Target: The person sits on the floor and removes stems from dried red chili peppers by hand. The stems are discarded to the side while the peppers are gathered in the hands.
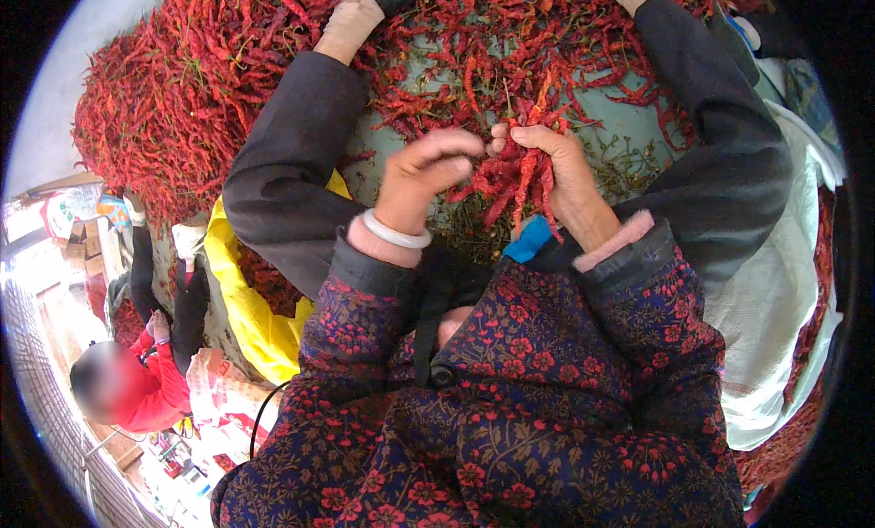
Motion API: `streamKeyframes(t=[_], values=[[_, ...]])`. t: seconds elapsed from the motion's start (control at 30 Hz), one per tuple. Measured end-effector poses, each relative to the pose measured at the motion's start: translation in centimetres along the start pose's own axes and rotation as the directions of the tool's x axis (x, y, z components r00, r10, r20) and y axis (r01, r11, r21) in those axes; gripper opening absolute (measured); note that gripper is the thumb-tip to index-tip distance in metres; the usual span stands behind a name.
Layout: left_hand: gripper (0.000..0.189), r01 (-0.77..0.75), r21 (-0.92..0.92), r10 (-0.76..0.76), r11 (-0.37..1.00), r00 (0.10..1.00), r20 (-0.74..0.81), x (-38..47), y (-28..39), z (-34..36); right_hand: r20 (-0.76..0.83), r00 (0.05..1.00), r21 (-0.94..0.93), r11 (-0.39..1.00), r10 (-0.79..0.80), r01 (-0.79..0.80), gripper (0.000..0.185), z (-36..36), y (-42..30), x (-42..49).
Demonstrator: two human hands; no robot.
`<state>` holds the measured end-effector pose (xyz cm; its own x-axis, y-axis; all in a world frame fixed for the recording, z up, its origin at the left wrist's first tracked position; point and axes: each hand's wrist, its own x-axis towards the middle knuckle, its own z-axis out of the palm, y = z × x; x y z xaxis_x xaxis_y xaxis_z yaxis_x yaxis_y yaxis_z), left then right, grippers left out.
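A bunch of wrinkled dried red chillies (523,176) is gripped in my right hand (571,176), thumb across the top and several pods hanging below. My left hand (420,172), blurred and wearing a white bangle (396,237), is just left of the bunch. Its thumb and fingers are apart, and I see nothing held between them. Under both hands, between my bent legs, lies a heap of greenish-brown stalks (472,230). Loose red chillies (478,76) are spread on the grey-green floor beyond my hands.
A large mound of red chillies (171,97) rises at the left. Beside my left leg is an open yellow sack (256,323) with chillies inside. A white woven sack (759,350) lies at the right. Another person in a red top (160,398) sits at lower left.
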<state>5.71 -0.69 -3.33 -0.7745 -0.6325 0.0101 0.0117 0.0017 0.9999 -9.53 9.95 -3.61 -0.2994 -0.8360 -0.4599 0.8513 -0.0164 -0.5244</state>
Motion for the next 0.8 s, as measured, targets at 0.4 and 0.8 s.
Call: streamKeyframes(t=[0.4, 0.8], values=[[0.039, 0.301, -0.676, -0.379, 0.673, 0.925, 0.034, 3.6, 2.7, 2.6, 0.074, 0.997, -0.11, 0.994, 0.031, -0.023, 0.029, 1.6, -0.7, -1.3], [0.029, 0.291, -0.775, -0.399, 0.561, 0.915, 0.055, 2.8, 1.4, 2.7, 0.06, 0.998, -0.107, 0.994, 0.033, -0.026, 0.024, 1.5, -0.1, -1.0]])
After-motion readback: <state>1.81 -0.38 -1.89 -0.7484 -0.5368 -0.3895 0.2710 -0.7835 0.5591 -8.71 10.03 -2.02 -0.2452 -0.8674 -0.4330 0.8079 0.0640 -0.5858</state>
